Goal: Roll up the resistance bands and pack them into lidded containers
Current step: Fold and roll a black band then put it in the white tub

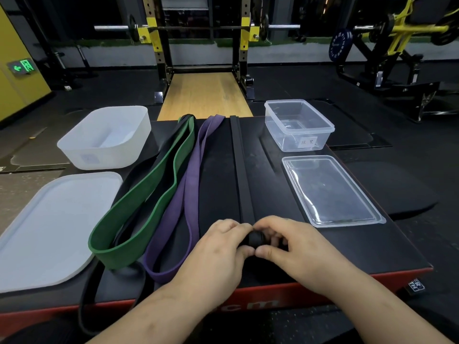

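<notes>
A narrow black band point(240, 165) lies straight down the middle of the black box top point(347, 244). Its near end is wound into a small roll point(255, 239). My left hand point(218, 247) and my right hand point(290, 244) both pinch that roll between thumb and fingers. Left of it lie a purple band point(191, 175), a wide green band point(149, 194) and a wider black band point(89, 294) that hangs over the front edge. A clear tub point(298, 125) stands at the far right, its clear lid point(330, 192) flat in front of it.
A frosted white tub point(104, 137) stands at the far left, with its white lid point(49, 227) lying flat nearer to me. The box has a red front edge point(347, 284). A squat rack with a barbell point(198, 28) and other gym machines stand behind.
</notes>
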The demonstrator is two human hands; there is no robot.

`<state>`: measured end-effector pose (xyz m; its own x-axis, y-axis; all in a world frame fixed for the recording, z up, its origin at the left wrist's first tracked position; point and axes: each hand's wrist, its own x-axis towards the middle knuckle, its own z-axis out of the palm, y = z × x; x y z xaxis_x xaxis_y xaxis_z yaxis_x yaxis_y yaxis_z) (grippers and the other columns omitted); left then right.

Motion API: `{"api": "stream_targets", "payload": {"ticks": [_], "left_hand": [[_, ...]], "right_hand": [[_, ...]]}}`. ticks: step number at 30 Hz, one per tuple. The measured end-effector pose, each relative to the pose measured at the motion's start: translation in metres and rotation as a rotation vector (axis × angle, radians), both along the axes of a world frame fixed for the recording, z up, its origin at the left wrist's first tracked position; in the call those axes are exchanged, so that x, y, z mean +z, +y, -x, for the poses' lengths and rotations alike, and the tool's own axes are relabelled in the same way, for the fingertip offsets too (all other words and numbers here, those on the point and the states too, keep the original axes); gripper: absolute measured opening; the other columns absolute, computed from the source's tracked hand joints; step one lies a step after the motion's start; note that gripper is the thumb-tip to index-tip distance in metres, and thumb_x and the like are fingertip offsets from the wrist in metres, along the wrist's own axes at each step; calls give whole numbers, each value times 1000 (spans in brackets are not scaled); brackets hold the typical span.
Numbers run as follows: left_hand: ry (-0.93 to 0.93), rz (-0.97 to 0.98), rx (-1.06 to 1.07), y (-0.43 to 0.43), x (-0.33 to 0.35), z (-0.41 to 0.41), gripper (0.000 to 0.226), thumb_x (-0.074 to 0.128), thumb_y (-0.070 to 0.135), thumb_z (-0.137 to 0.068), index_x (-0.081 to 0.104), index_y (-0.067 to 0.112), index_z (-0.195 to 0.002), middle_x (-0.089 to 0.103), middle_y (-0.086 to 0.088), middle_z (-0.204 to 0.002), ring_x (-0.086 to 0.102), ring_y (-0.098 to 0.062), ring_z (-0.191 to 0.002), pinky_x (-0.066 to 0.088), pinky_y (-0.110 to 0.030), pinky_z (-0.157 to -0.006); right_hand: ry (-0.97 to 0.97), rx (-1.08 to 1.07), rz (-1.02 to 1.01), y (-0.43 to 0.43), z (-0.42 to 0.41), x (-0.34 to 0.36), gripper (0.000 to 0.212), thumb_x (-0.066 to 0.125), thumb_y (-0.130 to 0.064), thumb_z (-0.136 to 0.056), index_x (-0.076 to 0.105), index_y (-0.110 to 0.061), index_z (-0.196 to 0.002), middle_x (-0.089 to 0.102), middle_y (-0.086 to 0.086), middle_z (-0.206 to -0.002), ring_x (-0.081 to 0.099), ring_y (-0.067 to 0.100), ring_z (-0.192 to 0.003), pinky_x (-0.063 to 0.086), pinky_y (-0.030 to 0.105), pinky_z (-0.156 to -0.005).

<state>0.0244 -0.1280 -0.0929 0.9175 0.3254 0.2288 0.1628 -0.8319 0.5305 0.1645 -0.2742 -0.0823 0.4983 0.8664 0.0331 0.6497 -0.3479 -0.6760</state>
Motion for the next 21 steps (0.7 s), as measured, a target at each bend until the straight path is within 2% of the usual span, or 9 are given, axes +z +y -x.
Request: {"api": "stream_targets", "payload": {"ticks": [3,6,10,13,16,18,20,21], "left_hand": [[-12,19,5,-2,0,3,43,62,37,-99,51,30,-140,49,20,-125,38,6,-119,18,5,-95],[5,26,-4,-2,3,3,46,68,35,-94,52,31,-137,44,25,-118,38,5,-116,19,4,-95],[6,-2,31,2,4,-2,40,66,30,-96,59,25,-135,56,13,-122,43,0,-115,19,3,-95],[5,-7,33,1,4,-4,46,61,34,-100,52,25,-144,53,10,-131,43,-5,-125,16,-2,-100],[-3,12,13,-2,4,-4,58,62,38,-99,41,27,-151,48,14,-139,36,-2,-131,11,1,-102],[16,-4,16,1,3,-7,52,66,34,-97,47,27,-146,52,14,-132,38,1,-124,16,2,-101],[25,-19,19,6,3,-12,45,69,30,-94,57,23,-137,59,9,-124,46,-6,-118,28,-9,-103],[23,-30,31,7,5,-15,44,69,31,-94,58,22,-137,60,7,-124,48,-9,-118,28,-13,-102]], "right_hand": [[19,-22,-28,4,-2,-1,22,73,-34,-92,69,-47,-110,62,-19,-92,58,0,-90,45,14,-78],[6,-25,-30,9,-2,-2,24,70,-33,-95,70,-46,-115,62,-18,-89,57,-2,-92,43,12,-78],[-11,-32,-7,5,-2,-5,37,73,-41,-91,60,-50,-124,62,-19,-92,59,-1,-91,47,18,-80],[-39,-55,-23,6,-6,-4,28,75,-36,-91,66,-47,-115,62,-18,-90,59,1,-90,46,16,-78],[-117,-45,-22,8,-9,-1,21,71,-37,-94,70,-41,-114,59,-14,-87,57,4,-90,44,16,-78],[-142,-29,-7,10,-11,0,21,68,-39,-95,70,-40,-116,58,-15,-88,57,3,-90,43,17,-79],[-146,-16,13,11,-11,-1,30,66,-39,-97,65,-42,-126,56,-19,-91,56,1,-93,42,14,-80],[-139,-14,24,11,-11,-2,39,67,-40,-96,59,-44,-134,56,-21,-94,55,-1,-96,42,12,-81]]}}
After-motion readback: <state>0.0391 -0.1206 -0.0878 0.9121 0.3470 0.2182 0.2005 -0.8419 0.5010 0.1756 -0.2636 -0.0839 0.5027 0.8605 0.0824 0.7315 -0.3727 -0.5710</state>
